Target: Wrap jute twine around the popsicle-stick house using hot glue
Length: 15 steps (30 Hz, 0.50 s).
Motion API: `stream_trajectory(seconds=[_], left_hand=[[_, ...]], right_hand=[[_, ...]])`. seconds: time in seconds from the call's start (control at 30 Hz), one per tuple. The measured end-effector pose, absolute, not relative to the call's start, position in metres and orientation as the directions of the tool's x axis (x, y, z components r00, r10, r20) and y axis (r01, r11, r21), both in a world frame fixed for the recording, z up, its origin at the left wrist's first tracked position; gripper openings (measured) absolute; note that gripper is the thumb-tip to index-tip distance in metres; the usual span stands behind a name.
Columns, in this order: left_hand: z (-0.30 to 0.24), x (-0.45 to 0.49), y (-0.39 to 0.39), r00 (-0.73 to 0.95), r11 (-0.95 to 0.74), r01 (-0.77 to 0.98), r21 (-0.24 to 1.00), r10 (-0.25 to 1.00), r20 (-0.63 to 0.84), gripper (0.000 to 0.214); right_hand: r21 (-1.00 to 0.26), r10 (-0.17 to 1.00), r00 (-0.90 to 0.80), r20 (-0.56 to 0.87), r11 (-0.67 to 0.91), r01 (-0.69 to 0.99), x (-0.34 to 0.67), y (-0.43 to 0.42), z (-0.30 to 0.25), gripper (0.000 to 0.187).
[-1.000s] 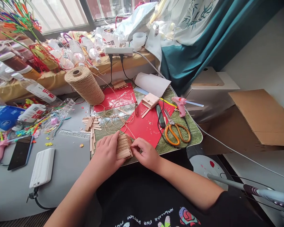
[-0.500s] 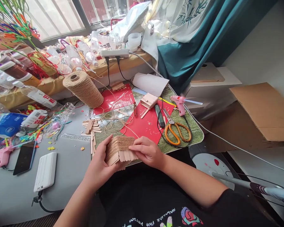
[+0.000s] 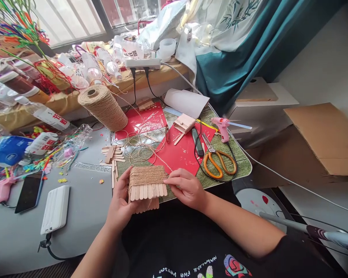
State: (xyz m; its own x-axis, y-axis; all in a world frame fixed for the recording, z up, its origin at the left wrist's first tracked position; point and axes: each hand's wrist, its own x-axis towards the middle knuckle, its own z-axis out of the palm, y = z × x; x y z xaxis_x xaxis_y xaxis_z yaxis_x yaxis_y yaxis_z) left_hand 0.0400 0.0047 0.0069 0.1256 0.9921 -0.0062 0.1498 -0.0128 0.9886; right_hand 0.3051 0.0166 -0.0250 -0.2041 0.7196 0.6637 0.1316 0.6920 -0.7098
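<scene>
I hold a panel of popsicle sticks point(image 3: 147, 190) wrapped in jute twine, raised off the board's near edge. My left hand point(image 3: 120, 206) grips its left side and underside, fingers curled beneath it. My right hand point(image 3: 185, 188) pinches its right edge at the twine wrap. A strand of twine runs from the panel up to loose coils point(image 3: 139, 148) on the board and on to a big twine spool point(image 3: 103, 107).
Orange scissors point(image 3: 219, 162), a pink glue gun point(image 3: 223, 128), a small stick box point(image 3: 184, 123), red paper point(image 3: 179, 152) and loose sticks point(image 3: 113, 154) lie on the board. A power bank point(image 3: 55, 208) and phone point(image 3: 29, 191) lie left. Cardboard point(image 3: 321, 139) lies right.
The stick panel was lifted off the board and turned so that its stick ends face me. Both hands stayed on it, and the left hand slid underneath.
</scene>
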Motion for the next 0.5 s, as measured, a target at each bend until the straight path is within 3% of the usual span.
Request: stream_trajectory(seconds=[0.2,0.5], left_hand=[[-0.005,0.043,0.005,0.084,0.089,0.043,0.995,0.992,-0.092,0.092],[-0.004,0.053,0.006,-0.008,0.26,-0.122,0.958,0.965,-0.263,0.087]], right_hand=[[-0.772,0.781,-0.117,0.613,0.624,0.123,0.295,0.012,-0.028,0.025],[-0.801,0.805,-0.098,0.586,0.593,0.084,0.289,0.017,-0.032,0.027]])
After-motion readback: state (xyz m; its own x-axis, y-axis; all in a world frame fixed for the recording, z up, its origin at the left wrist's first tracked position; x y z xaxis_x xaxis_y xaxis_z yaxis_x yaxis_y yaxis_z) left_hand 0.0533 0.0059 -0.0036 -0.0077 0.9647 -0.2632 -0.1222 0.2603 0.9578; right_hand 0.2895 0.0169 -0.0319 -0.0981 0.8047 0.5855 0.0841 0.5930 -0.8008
